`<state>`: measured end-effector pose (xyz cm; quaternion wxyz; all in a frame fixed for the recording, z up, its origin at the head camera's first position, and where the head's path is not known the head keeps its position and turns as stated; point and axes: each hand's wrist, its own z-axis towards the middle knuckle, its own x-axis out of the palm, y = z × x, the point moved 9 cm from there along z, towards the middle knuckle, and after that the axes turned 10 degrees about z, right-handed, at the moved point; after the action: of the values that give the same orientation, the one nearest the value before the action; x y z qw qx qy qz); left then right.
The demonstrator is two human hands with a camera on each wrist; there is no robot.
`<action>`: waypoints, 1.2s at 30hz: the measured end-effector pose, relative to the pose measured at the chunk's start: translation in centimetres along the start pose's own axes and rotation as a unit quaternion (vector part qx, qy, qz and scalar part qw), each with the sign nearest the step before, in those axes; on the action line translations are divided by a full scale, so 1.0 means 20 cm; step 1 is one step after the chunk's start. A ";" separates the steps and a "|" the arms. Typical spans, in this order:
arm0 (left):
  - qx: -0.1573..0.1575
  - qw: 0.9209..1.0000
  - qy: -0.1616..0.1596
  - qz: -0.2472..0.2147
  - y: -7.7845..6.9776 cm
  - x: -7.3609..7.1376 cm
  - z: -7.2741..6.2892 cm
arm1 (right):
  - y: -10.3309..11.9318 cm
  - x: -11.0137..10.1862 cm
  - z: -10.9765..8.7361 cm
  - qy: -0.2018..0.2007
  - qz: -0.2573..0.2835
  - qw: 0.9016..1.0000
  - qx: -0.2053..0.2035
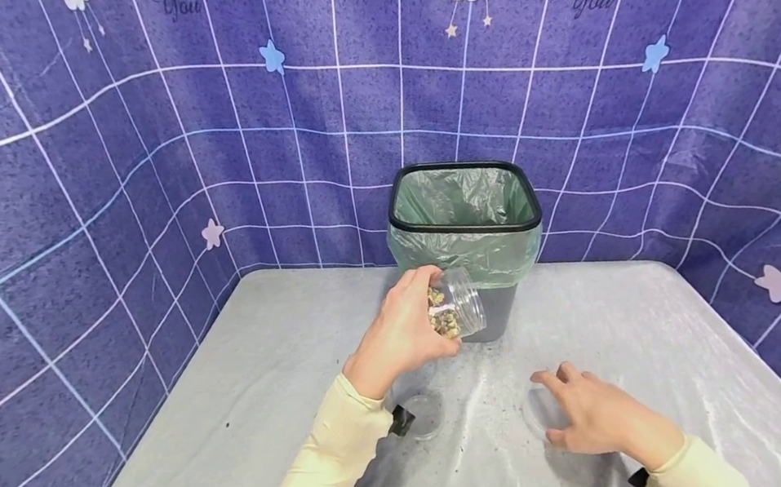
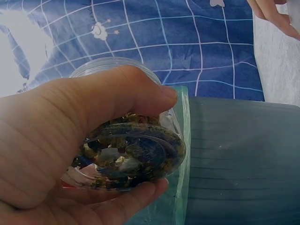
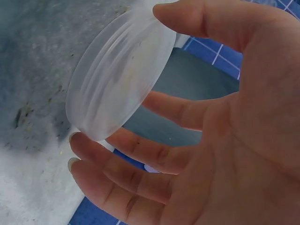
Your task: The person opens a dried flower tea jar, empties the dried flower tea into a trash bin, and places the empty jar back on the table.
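My left hand [image 1: 402,328] grips a clear screw-top jar [image 1: 456,301], with its thumb on one side and fingers on the other. The jar lies tipped on its side in the air, its uncovered mouth facing right. Small dried yellow and brown pieces [image 2: 117,161] show through its base in the left wrist view. Lower right, my right hand [image 1: 594,414] holds a translucent round lid [image 3: 117,75] by the rim between thumb and fingers. Behind the jar stands a grey bin [image 1: 499,311], lined with a pale green bag [image 1: 466,254] under a black rim ring.
A clear round disc [image 1: 424,416] lies on the grey cloth-covered table [image 1: 250,361] beside my left wrist. Small dark crumbs are scattered about the middle. A purple-blue checked curtain [image 1: 318,146] encloses the back and sides, close behind the bin.
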<state>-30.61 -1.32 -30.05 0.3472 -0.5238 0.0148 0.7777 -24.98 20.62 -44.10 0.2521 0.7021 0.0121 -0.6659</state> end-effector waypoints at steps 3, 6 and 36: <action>0.001 1.000 -0.001 -0.001 0.00 -0.01 0.00 | -0.01 0.00 -0.01 0.000 -0.001 1.000 0.003; 0.002 1.000 -0.001 0.001 0.00 -0.01 0.00 | -0.01 0.00 -0.01 0.002 -0.002 1.000 0.005; 0.001 1.000 0.001 0.002 0.00 0.00 0.00 | -0.03 0.04 -0.01 0.004 -0.018 1.000 0.020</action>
<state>-30.56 -1.40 -30.03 0.3459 -0.5240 0.0174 0.7781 -24.94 20.95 -44.97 0.2257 0.7095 0.0120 -0.6675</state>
